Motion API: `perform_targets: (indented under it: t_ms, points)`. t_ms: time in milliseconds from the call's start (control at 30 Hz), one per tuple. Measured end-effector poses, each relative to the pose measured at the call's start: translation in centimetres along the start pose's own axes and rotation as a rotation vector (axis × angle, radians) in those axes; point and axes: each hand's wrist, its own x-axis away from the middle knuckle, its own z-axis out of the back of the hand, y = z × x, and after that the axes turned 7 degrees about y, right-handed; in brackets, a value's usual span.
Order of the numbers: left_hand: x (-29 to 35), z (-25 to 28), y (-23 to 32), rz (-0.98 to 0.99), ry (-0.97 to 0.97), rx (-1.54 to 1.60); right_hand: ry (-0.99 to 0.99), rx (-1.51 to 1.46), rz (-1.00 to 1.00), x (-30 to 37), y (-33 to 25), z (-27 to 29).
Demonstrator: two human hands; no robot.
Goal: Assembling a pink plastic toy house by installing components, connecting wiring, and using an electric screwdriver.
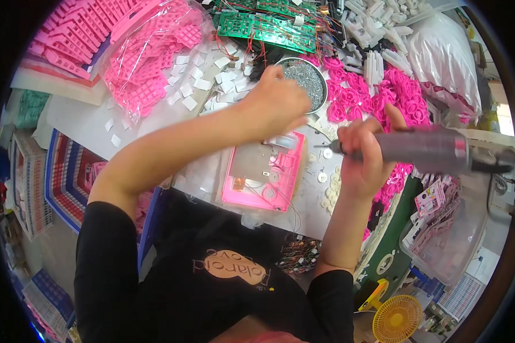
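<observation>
My left hand [276,104], slightly blurred, is closed with its fingers curled at the near edge of a round metal dish [327,91]. Small silvery screws [304,78] fill that dish. Whatever the fingers hold, if anything, is hidden. Gripped in my right hand [363,163] is a dark grey electric screwdriver [426,150], lying roughly level with its thin bit pointing left. Between my forearms a pink plastic housing [252,197] rests on the table, its inner side up. Inside it are a greyish plate [250,163], thin wires and small round parts.
Bagged pink plastic parts [149,63] and white foam pieces [203,84] lie at the far left. Green circuit boards [266,31] with wires are stacked behind the dish. Bright pink rings [395,97] and cream discs [331,194] lie on the right. A yellow fan [397,319] stands lower right.
</observation>
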Motion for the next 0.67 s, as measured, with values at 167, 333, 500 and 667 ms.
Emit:
perform_targets:
  t_ms: [167,333,500,667]
  points:
    - [5.1,3.3,4.1,0.13,-0.025,0.342,-0.16,-0.244,0.062,2.6,-0.3,-2.3]
    - [5.7,3.8,4.9,0.291,-0.064,0.443,-0.267,-0.184,0.07,2.6,0.0,-2.8]
    - [5.6,3.5,4.7,0.33,-0.079,0.498,-0.283,-0.136,0.061,2.9,0.3,-2.9]
    - [4.9,3.5,4.8,0.277,0.03,0.37,-0.268,-0.117,0.054,2.7,0.4,-2.7]
